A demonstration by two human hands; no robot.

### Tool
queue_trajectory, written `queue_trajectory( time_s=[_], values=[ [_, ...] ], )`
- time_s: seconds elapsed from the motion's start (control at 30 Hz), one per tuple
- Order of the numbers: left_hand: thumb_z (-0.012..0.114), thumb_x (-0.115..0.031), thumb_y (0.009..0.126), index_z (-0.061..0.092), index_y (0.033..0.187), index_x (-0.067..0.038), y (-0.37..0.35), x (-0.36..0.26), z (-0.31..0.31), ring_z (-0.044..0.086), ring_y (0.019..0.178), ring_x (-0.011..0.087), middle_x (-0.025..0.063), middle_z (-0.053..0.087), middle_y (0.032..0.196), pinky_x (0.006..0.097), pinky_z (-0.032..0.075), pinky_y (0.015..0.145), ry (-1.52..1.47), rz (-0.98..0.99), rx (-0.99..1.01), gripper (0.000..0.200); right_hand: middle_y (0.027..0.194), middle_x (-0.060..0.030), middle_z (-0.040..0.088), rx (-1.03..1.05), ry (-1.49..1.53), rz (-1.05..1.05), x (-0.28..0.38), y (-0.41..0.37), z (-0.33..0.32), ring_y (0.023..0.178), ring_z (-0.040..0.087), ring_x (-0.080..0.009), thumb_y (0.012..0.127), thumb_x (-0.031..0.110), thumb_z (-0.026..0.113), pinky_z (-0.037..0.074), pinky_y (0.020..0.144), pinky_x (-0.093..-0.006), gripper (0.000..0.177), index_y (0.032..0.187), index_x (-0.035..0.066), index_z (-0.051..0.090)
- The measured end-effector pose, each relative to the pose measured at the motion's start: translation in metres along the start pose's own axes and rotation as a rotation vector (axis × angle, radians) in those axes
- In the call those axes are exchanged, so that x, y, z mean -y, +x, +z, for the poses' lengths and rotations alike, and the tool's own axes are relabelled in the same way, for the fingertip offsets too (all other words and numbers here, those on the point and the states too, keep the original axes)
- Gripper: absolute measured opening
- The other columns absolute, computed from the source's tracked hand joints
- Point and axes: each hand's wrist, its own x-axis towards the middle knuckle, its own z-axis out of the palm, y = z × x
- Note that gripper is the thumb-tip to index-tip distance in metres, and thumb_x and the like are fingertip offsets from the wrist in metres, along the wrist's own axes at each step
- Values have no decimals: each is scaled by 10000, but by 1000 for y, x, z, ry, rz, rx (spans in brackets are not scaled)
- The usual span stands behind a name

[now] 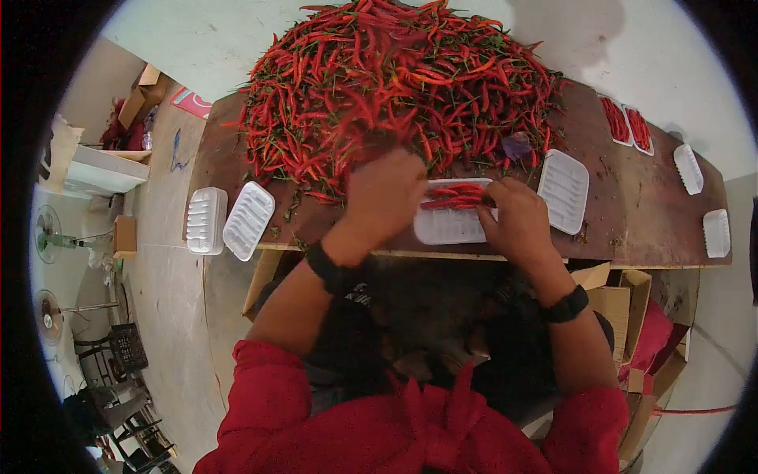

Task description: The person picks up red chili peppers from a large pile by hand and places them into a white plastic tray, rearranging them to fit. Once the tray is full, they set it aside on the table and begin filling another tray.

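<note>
A white foam tray (450, 231) lies at the table's near edge with a small row of red chili peppers (454, 196) in its upper part. My right hand (517, 220) is at the tray's right end, thumb and fingers closed around the stem ends of those peppers. My left hand (385, 196) is just left of the tray, in front of the big heap of red chilies (395, 87). Its fingers are curled and smeared by motion, so what they hold, if anything, does not show.
Foam trays stand nearby: a stack (207, 221) and a single tray (249, 221) at left, another tray (564, 192) at right. Filled chili trays (638, 130) lie at the far right, near more white trays (716, 233). Cardboard boxes (612, 312) sit below the table.
</note>
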Motion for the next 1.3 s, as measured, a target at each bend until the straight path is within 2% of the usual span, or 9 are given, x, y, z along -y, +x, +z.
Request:
queue_trajectory(
  time_s=[0.17, 0.5, 0.6, 0.8, 0.9, 0.97, 1.0, 1.07, 1.3],
  values=[
    [644, -128, 765, 606, 915, -80, -3, 37, -30, 610, 815, 322, 103, 602, 904, 411, 496, 686, 114, -232, -132, 162, 770, -114, 568, 5, -19, -41, 3, -1, 0, 772, 580, -320, 719, 121, 693, 465, 674, -416, 160, 801, 40, 583],
    [629, -76, 781, 614, 948, -68, -1, 53, -30, 607, 830, 347, 128, 603, 925, 410, 498, 703, 143, -186, -89, 168, 754, -114, 555, -43, 13, -81, 16, -3, -2, 765, 579, -308, 727, 104, 679, 460, 669, -413, 138, 797, 35, 582],
    [630, -59, 785, 632, 926, -49, 1, 49, -41, 617, 811, 332, 136, 612, 894, 382, 502, 703, 121, -32, -214, 141, 760, -116, 558, -53, 18, -90, 17, -5, -4, 763, 581, -306, 729, 101, 679, 462, 670, -412, 136, 801, 35, 585],
    [644, -107, 846, 654, 890, -16, -4, 25, -75, 584, 715, 137, 23, 611, 798, 271, 469, 649, -536, -305, -280, 101, 828, -127, 618, -39, 225, -71, 28, -9, -6, 726, 605, -299, 750, 109, 680, 480, 646, -375, 131, 837, 27, 627],
    [640, -123, 867, 653, 897, -14, -11, 21, -82, 538, 691, 81, -5, 590, 783, 239, 441, 619, -926, -496, -90, 113, 948, -167, 645, 13, 374, -36, 42, -9, -13, 819, 620, -321, 755, 157, 656, 498, 726, -393, 267, 985, 21, 650],
    [634, -125, 872, 648, 934, -20, -14, 14, -78, 520, 663, 84, 6, 586, 777, 232, 427, 608, -1148, -601, 12, 123, 955, -153, 665, 161, 562, 108, 51, -8, -19, 791, 639, -249, 784, 180, 647, 501, 716, -341, 325, 1057, 4, 649],
    [634, -125, 872, 648, 934, -20, -15, 12, -75, 520, 663, 84, 6, 586, 777, 232, 427, 608, -1150, -599, 14, 123, 955, -153, 665, 160, 560, 109, 51, -10, -13, 791, 639, -249, 784, 180, 647, 501, 716, -341, 325, 1057, 4, 649],
    [620, -114, 883, 635, 960, -9, -18, 9, -66, 525, 667, 97, 6, 581, 772, 237, 430, 611, -1322, -517, 126, 132, 801, -3, 624, 167, 869, 117, 49, -13, 3, 696, 543, -88, 841, 158, 636, 439, 646, -259, 230, 1009, 2, 654],
    [590, -87, 899, 621, 985, 2, -21, 9, -43, 519, 672, 96, 16, 579, 794, 240, 436, 618, -1317, -491, 175, 127, 721, 53, 495, 463, 1144, 317, 57, -20, -16, 637, 423, -33, 908, 188, 565, 359, 582, -198, 236, 1041, 12, 649]
  ],
)
